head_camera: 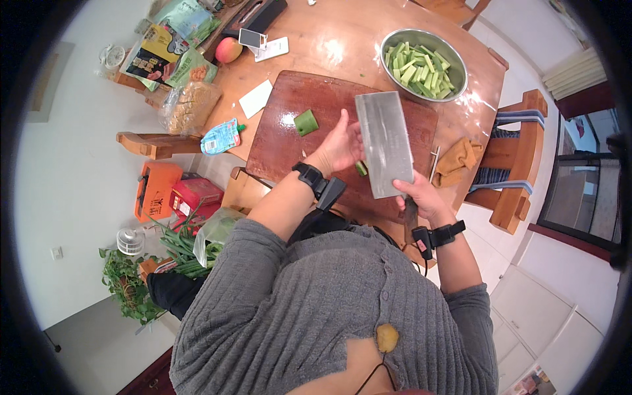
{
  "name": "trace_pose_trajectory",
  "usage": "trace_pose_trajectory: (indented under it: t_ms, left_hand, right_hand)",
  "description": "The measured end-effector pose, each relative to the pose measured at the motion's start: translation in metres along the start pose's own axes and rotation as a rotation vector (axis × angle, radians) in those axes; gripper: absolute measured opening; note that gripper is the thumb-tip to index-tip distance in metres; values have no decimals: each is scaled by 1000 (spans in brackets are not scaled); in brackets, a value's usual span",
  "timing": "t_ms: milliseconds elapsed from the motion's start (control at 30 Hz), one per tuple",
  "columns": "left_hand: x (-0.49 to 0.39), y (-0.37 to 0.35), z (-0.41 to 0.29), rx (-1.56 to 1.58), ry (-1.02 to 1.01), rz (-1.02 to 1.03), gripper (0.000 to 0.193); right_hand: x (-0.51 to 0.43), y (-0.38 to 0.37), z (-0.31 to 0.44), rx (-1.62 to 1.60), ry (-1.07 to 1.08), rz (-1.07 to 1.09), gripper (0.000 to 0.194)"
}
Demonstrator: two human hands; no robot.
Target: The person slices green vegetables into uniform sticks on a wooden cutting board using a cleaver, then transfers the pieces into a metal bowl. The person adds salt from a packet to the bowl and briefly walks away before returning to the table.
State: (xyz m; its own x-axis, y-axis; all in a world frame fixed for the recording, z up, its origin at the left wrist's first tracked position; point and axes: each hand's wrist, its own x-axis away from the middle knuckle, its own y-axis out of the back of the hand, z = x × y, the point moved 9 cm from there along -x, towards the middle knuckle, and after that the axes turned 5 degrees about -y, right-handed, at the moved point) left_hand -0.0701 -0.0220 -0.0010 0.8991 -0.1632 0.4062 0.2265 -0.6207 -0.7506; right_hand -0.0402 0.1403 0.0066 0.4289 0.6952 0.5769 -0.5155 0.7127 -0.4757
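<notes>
My right hand (419,195) grips the handle of a broad cleaver (385,140), its thumb on the lower part of the blade. The blade is raised over a reddish-brown wooden cutting board (281,148). Beside the blade's left edge is my left hand (343,145), thumb apart from the fingers and nothing seen in it. Whether its fingertips touch the blade cannot be told. A short cucumber chunk (306,122) lies on the board's left half. Another green piece (361,168) shows partly from behind the cleaver. Cut cucumber sticks (419,69) fill much of a steel bowl (462,81) beyond the board.
Right of the board lie a peeler-like metal tool (435,164) and a brown cloth (456,160). To the left are a white paper (256,98), a blue pouch (222,137), bagged bread (190,108), a mango (228,50) and a phone (271,49). A wooden chair (513,163) stands at right.
</notes>
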Motion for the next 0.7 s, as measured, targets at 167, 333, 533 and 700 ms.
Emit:
trace_pose_trajectory:
  t_ms: [167,333,533,700]
  left_hand:
    - [4,-42,5,164,25,276,81]
    - [2,-13,13,374,28,156,73]
    - [-8,20,17,181,26,77,58]
    - [-11,53,-2,-316,-99,-114,52]
  right_hand:
    - [-14,-21,-6,-21,-27,82,33]
    - [-14,4,-7,-41,18,-49,30]
    - [-7,41,-10,-62,67,-257,29]
    - [0,58,-7,-17,127,-374,31]
